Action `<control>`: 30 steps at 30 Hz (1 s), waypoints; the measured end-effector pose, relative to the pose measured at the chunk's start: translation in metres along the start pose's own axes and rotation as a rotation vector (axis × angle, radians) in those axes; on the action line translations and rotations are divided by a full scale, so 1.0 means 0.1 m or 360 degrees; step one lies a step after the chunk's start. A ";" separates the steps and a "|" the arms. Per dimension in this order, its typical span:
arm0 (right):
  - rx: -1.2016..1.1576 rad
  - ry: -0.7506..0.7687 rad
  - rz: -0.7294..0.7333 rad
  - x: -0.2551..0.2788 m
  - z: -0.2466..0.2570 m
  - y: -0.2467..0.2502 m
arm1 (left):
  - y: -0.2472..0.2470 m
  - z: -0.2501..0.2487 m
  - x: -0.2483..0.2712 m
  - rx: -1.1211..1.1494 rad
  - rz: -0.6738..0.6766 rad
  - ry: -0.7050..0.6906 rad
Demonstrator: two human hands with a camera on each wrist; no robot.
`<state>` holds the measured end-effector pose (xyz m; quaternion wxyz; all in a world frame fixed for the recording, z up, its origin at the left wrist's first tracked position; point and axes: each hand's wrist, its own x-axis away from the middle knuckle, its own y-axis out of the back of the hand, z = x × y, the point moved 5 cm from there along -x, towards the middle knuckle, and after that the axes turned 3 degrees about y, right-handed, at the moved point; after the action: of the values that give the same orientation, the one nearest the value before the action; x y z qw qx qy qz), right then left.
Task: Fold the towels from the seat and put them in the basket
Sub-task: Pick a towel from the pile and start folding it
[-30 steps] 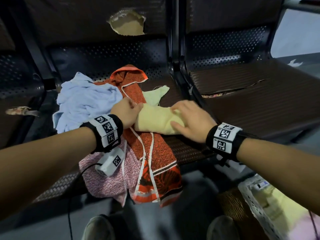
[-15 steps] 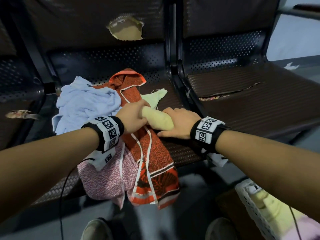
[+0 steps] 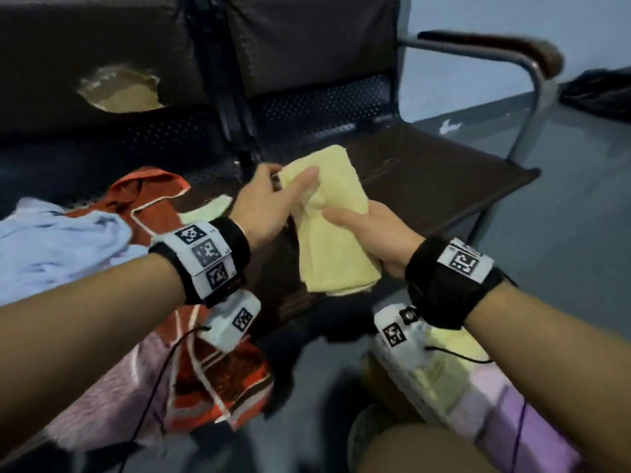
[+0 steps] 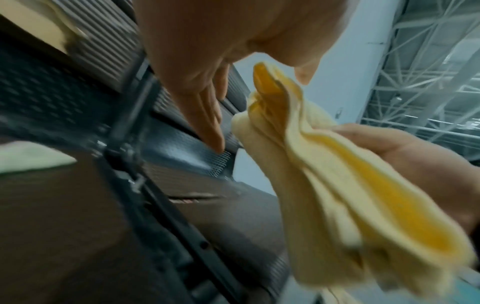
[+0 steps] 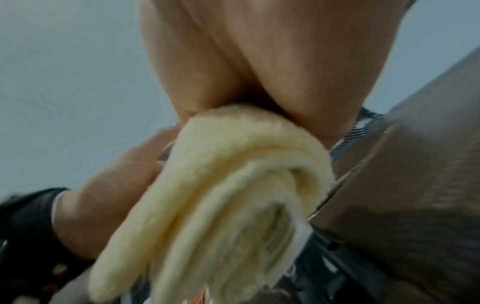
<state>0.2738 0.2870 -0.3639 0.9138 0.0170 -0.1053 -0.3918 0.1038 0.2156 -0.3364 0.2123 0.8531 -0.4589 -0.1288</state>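
A folded yellow towel (image 3: 327,240) hangs in the air over the front edge of the brown seat (image 3: 437,172). My right hand (image 3: 372,230) grips its right side, thumb across the front; the right wrist view shows the towel (image 5: 221,185) bunched under the palm. My left hand (image 3: 273,199) is at its upper left corner with the thumb lying on the cloth. In the left wrist view the left fingers (image 4: 207,115) are straight, a small gap away from the towel (image 4: 324,185). The white basket (image 3: 454,421) stands on the floor at lower right, below my right forearm.
Loose towels lie on the left seat: a light blue towel (image 3: 51,244), an orange patterned towel (image 3: 153,192), a pink towel (image 3: 95,404), a pale green cloth (image 3: 208,209). Folded yellow and pink towels lie in the basket. A metal armrest (image 3: 495,46) bounds the right seat.
The yellow towel has come up off the left seat and moved right, now held in the air. My right hand turned palm-up around it; the left hand's grip has loosened.
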 end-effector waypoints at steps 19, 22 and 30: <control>-0.0472 -0.1163 -0.1132 2.15 -2.41 1.88 | -3.77 -0.08 1.38 -0.0989 0.1805 0.0155; -0.0535 -0.1309 -0.1016 2.11 -2.67 1.76 | -3.94 0.05 1.40 -0.1330 0.1815 0.0007; -0.0201 -0.1500 -0.0747 1.95 -2.69 1.86 | -3.85 0.21 1.06 -0.1016 0.1738 0.0351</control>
<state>0.5922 0.2617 -0.5710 0.6543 -0.1929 -0.4742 -0.5566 0.4331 0.3099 -0.5424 0.5368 0.3996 -0.7418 -0.0439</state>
